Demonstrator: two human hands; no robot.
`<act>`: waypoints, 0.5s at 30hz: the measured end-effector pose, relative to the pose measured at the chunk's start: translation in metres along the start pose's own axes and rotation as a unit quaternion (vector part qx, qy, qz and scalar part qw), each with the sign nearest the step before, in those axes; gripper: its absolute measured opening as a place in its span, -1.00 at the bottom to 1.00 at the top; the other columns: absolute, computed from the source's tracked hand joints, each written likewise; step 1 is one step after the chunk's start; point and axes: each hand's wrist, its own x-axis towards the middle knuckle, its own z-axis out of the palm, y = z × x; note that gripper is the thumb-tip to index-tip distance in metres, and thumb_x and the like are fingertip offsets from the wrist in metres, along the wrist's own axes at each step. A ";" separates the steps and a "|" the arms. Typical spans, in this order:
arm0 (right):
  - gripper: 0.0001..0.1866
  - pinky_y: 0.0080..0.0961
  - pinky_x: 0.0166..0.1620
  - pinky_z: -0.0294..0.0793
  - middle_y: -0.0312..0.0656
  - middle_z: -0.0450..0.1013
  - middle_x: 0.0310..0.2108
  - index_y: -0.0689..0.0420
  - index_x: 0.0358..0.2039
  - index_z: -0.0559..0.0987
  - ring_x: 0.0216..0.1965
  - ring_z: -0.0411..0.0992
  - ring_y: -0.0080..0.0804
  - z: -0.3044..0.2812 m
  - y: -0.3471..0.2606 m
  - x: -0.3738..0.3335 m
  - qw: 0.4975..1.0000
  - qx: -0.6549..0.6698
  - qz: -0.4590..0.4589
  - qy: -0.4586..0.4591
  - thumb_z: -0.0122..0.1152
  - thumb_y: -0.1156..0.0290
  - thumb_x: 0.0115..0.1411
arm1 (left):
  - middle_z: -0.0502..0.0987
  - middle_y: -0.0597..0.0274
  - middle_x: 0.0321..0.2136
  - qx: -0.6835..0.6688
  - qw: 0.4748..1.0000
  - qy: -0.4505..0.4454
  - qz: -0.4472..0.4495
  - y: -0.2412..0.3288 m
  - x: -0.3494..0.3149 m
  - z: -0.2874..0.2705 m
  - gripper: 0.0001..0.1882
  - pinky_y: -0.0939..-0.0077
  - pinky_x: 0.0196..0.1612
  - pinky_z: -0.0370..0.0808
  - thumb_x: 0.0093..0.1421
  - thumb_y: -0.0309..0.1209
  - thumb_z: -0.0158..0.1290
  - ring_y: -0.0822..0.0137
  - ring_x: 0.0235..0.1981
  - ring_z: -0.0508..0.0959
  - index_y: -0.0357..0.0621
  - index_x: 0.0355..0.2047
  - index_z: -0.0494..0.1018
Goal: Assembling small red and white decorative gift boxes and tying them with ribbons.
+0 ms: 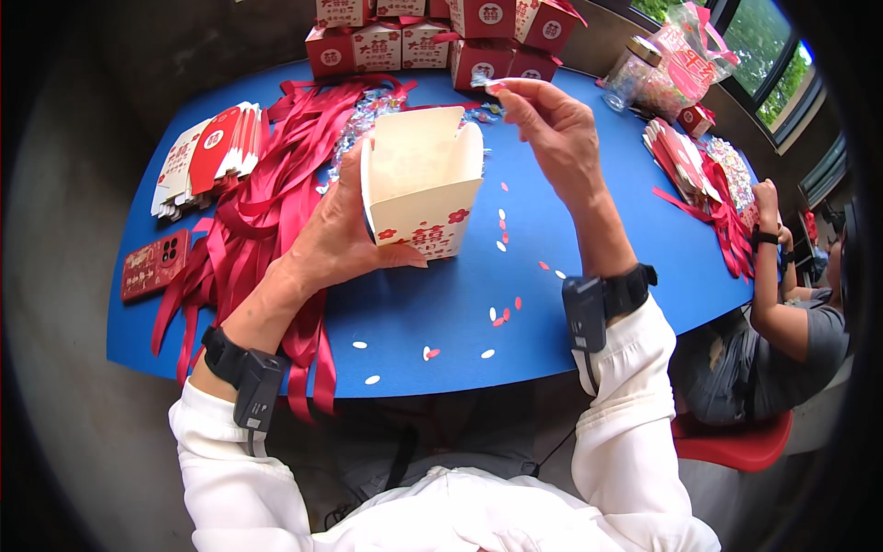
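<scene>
My left hand (336,230) grips an open white gift box (423,216) with red flower prints, its fingers round the left side and the thumb along the bottom front. The box is tilted so that its cream inside shows, and I see nothing in the visible part. Up and to the right of it, my right hand (552,124) pinches a small wrapped candy (480,79) in clear, bluish film between thumb and forefinger. Behind the box lies a pile of similar wrapped candies (372,110), partly hidden by the box and my left hand.
Long red ribbons (267,193) spread left of the box. Flat folded boxes (212,152) and a red phone (156,265) lie farther left. Finished boxes (400,46) are stacked at the back, near a candy jar (633,74). A co-worker (782,322) sits at the right.
</scene>
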 end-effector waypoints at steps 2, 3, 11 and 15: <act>-0.83 -0.70 -0.30 0.52 -0.27 0.62 -0.29 0.22 -0.18 0.68 -0.31 0.52 -0.66 0.015 -0.016 -0.006 0.994 0.076 -0.055 -0.057 0.28 0.41 0.29 | 0.24 0.01 0.29 0.008 1.000 -0.004 0.003 0.000 0.001 -0.001 0.39 0.09 0.33 0.27 -0.25 -0.27 0.57 0.01 0.33 0.25 0.05 0.42 -0.22; -0.82 -0.71 -0.32 0.51 -0.28 0.62 -0.31 0.23 -0.17 0.68 -0.33 0.50 -0.69 0.014 -0.023 -0.009 0.994 0.038 -0.050 -0.085 0.30 0.42 0.28 | 0.24 0.01 0.29 0.005 1.000 -0.007 -0.002 0.000 0.002 0.000 0.39 0.09 0.33 0.27 -0.25 -0.27 0.57 0.01 0.33 0.25 0.04 0.42 -0.22; -0.83 -0.62 -0.34 0.50 -0.29 0.56 -0.50 0.16 -0.20 0.67 -0.46 0.45 -0.60 -0.003 0.014 -0.006 0.985 -0.130 0.067 -0.089 0.28 0.36 0.27 | 0.24 0.00 0.28 -0.020 0.999 -0.012 -0.029 -0.005 -0.001 0.002 0.40 0.07 0.33 0.26 -0.25 -0.25 0.57 -0.01 0.33 0.25 0.02 0.42 -0.22; -0.79 -0.29 -0.13 0.55 -0.09 0.58 -0.38 0.03 -0.16 0.66 -0.28 0.55 -0.16 -0.009 0.043 -0.017 0.874 -0.402 0.083 -0.260 0.31 0.40 0.16 | 0.24 0.00 0.28 0.020 1.000 0.007 0.001 -0.002 0.001 0.002 0.40 0.06 0.33 0.27 -0.25 -0.23 0.57 -0.03 0.32 0.26 0.02 0.42 -0.23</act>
